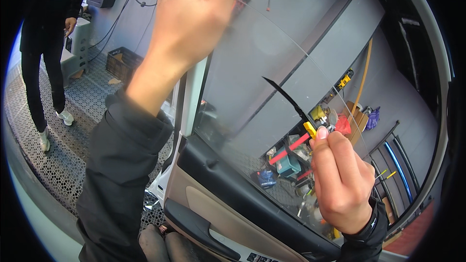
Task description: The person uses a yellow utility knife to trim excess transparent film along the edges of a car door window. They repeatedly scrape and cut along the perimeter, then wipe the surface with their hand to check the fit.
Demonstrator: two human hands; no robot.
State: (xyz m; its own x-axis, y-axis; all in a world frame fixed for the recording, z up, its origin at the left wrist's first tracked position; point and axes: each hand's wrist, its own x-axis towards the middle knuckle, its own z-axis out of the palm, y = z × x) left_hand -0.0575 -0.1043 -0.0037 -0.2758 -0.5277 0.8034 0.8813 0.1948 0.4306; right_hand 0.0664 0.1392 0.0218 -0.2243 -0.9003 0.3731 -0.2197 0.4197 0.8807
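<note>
Head view, right hand [342, 182] gripping knife [301, 113], handle [309, 129] mostly hidden; left hand [194, 22] cropped above, grip unclear

Cutter knife [300, 111]: slim, held obliquely a little off the picture's centre, toward 3 o'clock. Black blade [285, 94] out, narrow, faintly bowed, tapering to a point aimed between 10 and 11 o'clock. Yellow section [309, 129] showed at the blade's 4–5 o'clock end; rest of handle hidden. Window glass [238, 75]: see-through, hazy toward 7 o'clock. Thin pale line [307, 54] crossed the pane's view from 11 toward 4 o'clock; on the glass or beyond, unclear. Contact between blade and pane could not be told.
</note>
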